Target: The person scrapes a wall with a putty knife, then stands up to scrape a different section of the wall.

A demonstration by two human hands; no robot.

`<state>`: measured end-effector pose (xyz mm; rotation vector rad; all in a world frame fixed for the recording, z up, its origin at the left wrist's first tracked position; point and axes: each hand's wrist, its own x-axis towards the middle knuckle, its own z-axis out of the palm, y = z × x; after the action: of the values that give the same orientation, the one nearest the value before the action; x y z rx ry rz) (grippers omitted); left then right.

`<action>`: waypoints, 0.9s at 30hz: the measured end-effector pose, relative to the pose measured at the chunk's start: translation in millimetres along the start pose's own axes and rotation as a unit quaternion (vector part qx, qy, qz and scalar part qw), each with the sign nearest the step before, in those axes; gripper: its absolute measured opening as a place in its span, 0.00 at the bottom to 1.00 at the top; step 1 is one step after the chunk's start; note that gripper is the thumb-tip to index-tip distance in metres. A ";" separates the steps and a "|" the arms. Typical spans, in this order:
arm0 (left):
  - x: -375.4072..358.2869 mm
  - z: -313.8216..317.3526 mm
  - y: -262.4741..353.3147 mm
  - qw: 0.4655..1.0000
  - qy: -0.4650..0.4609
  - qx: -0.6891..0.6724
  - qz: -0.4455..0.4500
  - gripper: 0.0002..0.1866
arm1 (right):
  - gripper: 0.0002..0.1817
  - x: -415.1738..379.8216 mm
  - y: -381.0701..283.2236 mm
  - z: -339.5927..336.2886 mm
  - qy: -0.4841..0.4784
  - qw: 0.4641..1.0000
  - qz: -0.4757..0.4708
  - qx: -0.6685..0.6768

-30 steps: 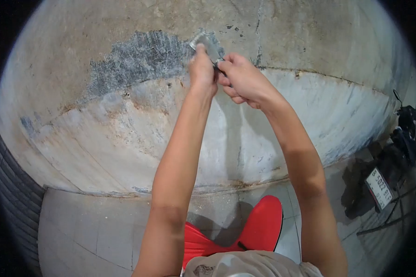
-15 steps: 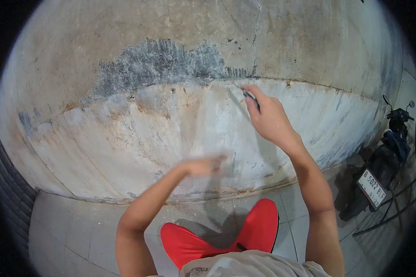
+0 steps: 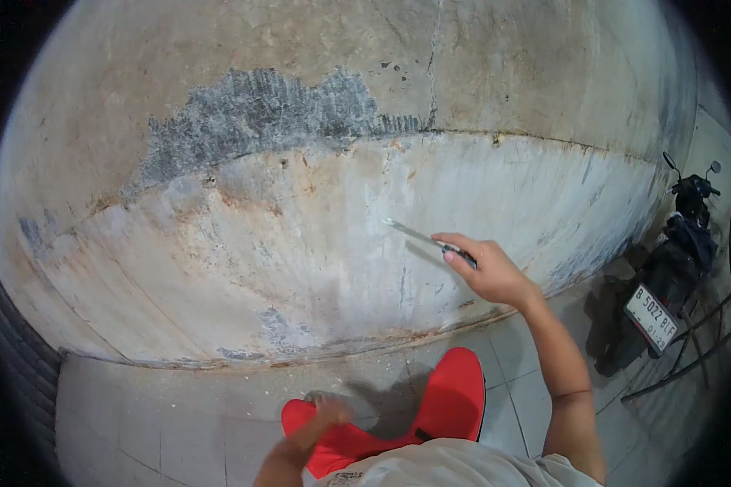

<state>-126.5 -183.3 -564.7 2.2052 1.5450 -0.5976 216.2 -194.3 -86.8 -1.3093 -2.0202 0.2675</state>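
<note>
My right hand (image 3: 489,268) is closed around the dark handle of a thin tool (image 3: 418,235). The tool's long narrow shaft points up and left, and its pale tip is at or close to the whitish lower part of the wall (image 3: 341,235); contact is unclear. Above the ledge line, a rough grey patch (image 3: 260,114) shows where the surface layer is gone. Down by my red-clad legs (image 3: 451,390), my left hand (image 3: 329,412) is smeared by motion, so its fingers cannot be made out.
A parked motorbike (image 3: 678,272) with a white number plate stands on the right beside dark metal bars (image 3: 682,373). Grey floor tiles (image 3: 187,414) with pale crumbs run along the wall's foot. A dark ridged surface (image 3: 20,349) is at the far left.
My right hand has moved down and slightly right with the tool, away from the ledge line. My left hand has dropped from in front of the wall to my legs. The view has shifted slightly.
</note>
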 end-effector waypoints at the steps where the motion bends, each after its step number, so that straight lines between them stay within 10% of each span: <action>1: -36.1 20.8 17.6 0.998 -0.044 0.049 -0.004 0.44 | 0.17 -5.7 3.4 3.5 -0.015 1.000 0.019 -0.001; 4: -44.6 -12.6 72.2 0.978 -0.207 -0.009 -0.017 0.43 | 0.16 -9.8 30.5 14.7 0.007 1.000 0.005 -0.003; 9: -41.9 12.1 95.3 0.856 -0.347 -0.236 0.302 0.42 | 0.16 5.7 27.5 3.8 0.125 0.991 -0.040 -0.017; 13: -30.2 -2.4 8.8 0.980 -0.167 0.045 0.096 0.41 | 0.17 19.8 20.0 -11.2 0.179 0.977 -0.059 -0.100; 14: -6.9 15.4 -30.4 0.986 -0.137 0.098 0.009 0.31 | 0.17 22.1 18.9 -14.4 0.192 0.973 -0.057 -0.112; 15: -62.1 -52.0 -23.5 0.989 -0.066 0.083 -0.100 0.34 | 0.17 24.1 19.6 -16.5 0.194 0.973 -0.053 -0.113; 17: -9.4 10.5 -102.5 0.964 -0.026 0.016 -0.264 0.42 | 0.19 27.0 21.6 -19.2 0.210 0.969 -0.021 -0.131; 27: -52.3 14.7 46.2 0.995 0.042 -0.092 0.023 0.27 | 0.31 100.1 60.3 25.0 0.243 0.953 0.028 -0.179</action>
<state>-100.7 -247.0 -545.5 2.1449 1.5205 -0.3376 219.1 -74.9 -91.7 -1.4756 -1.6522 -0.3860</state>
